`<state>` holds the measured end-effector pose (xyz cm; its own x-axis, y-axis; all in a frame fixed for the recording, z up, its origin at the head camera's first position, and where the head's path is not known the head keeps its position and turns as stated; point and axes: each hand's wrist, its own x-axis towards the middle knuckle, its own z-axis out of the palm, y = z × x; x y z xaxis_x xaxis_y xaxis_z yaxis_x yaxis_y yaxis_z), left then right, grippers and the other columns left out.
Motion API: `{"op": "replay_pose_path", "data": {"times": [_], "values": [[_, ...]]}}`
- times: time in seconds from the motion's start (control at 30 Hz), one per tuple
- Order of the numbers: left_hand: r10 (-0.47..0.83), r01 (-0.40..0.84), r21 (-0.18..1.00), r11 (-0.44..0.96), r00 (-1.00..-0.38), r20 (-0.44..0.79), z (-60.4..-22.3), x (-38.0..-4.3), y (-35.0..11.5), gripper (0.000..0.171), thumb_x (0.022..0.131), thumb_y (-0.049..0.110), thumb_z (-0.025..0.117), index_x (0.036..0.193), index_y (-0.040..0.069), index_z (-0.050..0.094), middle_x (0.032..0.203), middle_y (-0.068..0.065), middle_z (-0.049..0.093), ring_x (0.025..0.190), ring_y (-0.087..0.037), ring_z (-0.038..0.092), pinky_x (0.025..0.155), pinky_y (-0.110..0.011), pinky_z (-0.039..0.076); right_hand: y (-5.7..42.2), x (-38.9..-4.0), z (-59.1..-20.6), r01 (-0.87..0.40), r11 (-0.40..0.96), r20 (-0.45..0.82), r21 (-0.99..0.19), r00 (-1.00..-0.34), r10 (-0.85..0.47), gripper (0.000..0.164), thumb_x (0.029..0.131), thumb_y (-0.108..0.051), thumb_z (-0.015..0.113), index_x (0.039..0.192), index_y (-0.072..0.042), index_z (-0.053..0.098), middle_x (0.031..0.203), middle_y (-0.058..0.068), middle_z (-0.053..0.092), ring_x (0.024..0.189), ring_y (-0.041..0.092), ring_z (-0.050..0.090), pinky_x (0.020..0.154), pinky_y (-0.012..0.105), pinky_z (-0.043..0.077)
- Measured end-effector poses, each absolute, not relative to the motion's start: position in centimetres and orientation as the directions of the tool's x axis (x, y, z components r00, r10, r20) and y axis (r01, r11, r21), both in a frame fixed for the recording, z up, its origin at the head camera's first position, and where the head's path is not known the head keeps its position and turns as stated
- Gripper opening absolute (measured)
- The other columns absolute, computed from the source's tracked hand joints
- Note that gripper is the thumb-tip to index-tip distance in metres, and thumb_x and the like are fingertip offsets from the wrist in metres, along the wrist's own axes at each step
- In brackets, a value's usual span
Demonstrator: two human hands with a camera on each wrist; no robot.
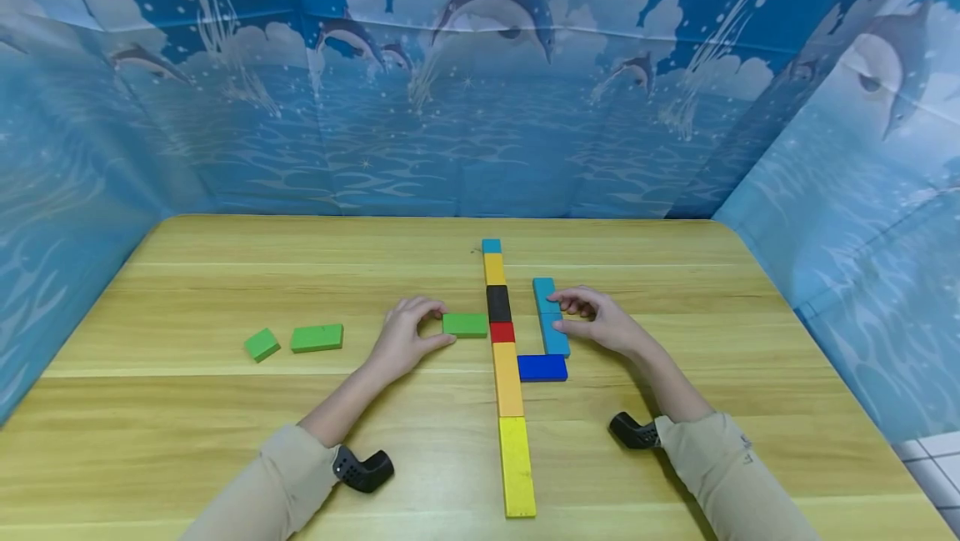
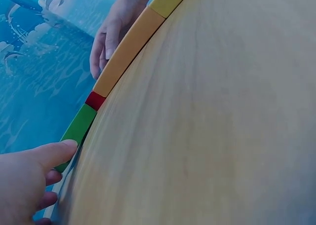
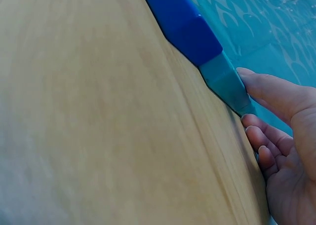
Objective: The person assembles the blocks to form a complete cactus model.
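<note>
My left hand (image 1: 402, 341) pinches the left end of a green block (image 1: 465, 325) between thumb and forefinger. That block lies flat, its right end at the column beside the red block (image 1: 502, 333); the left wrist view shows the thumb (image 2: 69, 145) against it. Two light blue blocks, a far one (image 1: 545, 294) and a near one (image 1: 555, 334), lie end to end right of the column. Fingertips and thumb of my right hand (image 1: 600, 320) touch their right edge, nothing enclosed. A dark blue block (image 1: 542, 368) bridges the column and the near light blue block.
The column runs away from me: yellow (image 1: 517, 466), orange (image 1: 507, 380), red, black (image 1: 498, 304), yellow-orange (image 1: 494, 269) and small light blue (image 1: 491, 246) blocks. Further left lie a green block (image 1: 317, 338) and a shorter green one (image 1: 262, 345). A dolphin-printed curtain (image 1: 487, 132) borders the wooden table (image 1: 187, 441).
</note>
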<state>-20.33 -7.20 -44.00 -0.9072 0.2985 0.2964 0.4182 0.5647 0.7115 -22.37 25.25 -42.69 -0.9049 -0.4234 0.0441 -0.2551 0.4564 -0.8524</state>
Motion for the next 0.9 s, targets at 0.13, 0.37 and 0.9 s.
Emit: {"op": "replay_pose_path", "data": {"times": [0.13,0.37,0.9], "values": [[0.297,0.407,0.704,0.582,-0.912,0.282,-44.0,-20.4,-7.0,0.033,0.073,0.020,0.076,0.101,0.008,0.064,0.095,-0.002,0.061,0.098,-0.023,0.048,0.092,-0.047,0.031,24.8,-21.9,-41.7,-0.255,0.456,0.041,-0.853,-0.903,-0.427,0.038,0.084,-0.010,0.065,0.119,0.001,0.055,0.098,0.018,0.049,0.086,0.029,0.041,0.070,0.026,0.034],[0.287,0.391,0.691,0.608,-0.920,0.268,-44.1,-20.3,-6.8,0.033,0.073,0.022,0.077,0.101,0.009,0.064,0.095,0.000,0.061,0.100,-0.023,0.047,0.092,-0.046,0.030,24.1,-21.1,-40.2,-0.229,0.466,0.015,-0.855,-0.908,-0.419,0.039,0.084,-0.005,0.064,0.120,0.005,0.053,0.100,0.023,0.048,0.087,0.031,0.041,0.070,0.027,0.035],[0.286,0.405,0.692,0.597,-0.914,0.288,-44.2,-20.4,-6.6,0.033,0.073,0.021,0.077,0.101,0.009,0.065,0.095,-0.001,0.061,0.101,-0.025,0.047,0.091,-0.045,0.030,24.1,-21.1,-40.3,-0.237,0.468,0.022,-0.851,-0.907,-0.420,0.039,0.084,-0.005,0.064,0.120,0.005,0.053,0.100,0.023,0.049,0.088,0.033,0.041,0.070,0.027,0.035]]}}
